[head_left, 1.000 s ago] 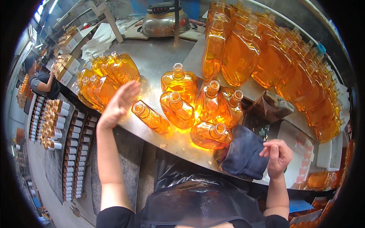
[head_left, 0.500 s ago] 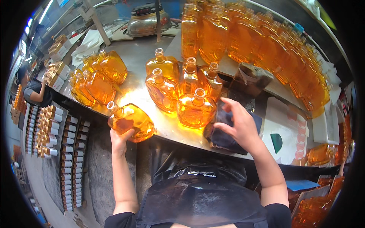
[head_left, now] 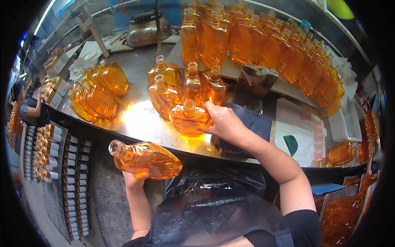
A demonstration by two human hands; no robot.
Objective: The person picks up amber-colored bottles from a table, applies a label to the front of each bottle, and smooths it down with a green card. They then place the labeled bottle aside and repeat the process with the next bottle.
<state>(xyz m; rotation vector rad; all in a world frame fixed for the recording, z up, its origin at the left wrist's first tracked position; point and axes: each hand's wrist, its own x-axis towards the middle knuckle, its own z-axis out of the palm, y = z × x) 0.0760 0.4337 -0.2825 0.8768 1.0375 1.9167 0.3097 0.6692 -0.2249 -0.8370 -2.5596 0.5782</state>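
My left hand [head_left: 135, 178] grips an amber glass bottle [head_left: 150, 161] from below. The bottle lies tilted in front of the table edge, its open neck pointing up and left. My right hand [head_left: 228, 124] has closed on the right side of another amber bottle [head_left: 185, 120], which stands at the front of the metal table. Some of its fingertips are hidden behind the glass. Just behind that bottle stand several more, among them a bottle [head_left: 161, 96] to the left and a bottle [head_left: 213, 88] to the right.
Another group of amber bottles [head_left: 95, 101] stands at the left of the table [head_left: 138, 61]. A long row of bottles [head_left: 247, 45] fills the raised shelf behind. A dark block [head_left: 257, 78] and a dark cloth-like pad [head_left: 251, 123] are right of my hand. Far left, a person [head_left: 31, 107] works.
My right hand has moved left and closed on the front bottle. My left hand has lowered its bottle and tipped it further onto its side. The whole view has shifted a little.
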